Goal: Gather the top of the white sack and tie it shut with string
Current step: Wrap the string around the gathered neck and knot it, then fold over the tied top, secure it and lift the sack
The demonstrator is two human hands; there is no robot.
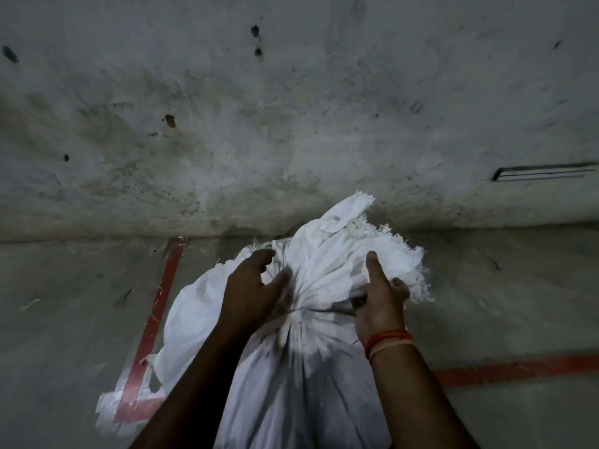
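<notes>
A white woven sack [301, 393] stands on the floor in front of me, its top bunched into a pinched neck [296, 319] with the frayed mouth [350, 251] fanning out above. My left hand [249, 293] lies against the left side of the gathered cloth, fingers loosely curled and apart. My right hand [381, 303] sits on the right side of the neck with the thumb raised and the fingers under the frayed cloth. A thin dark strand runs from the neck toward my right hand; whether it is string is unclear.
A stained grey concrete wall [291, 124] rises just behind the sack. Red tape lines [158, 306] mark the floor at left and at right [518, 371]. A second piece of white sacking [181, 322] lies at the sack's left.
</notes>
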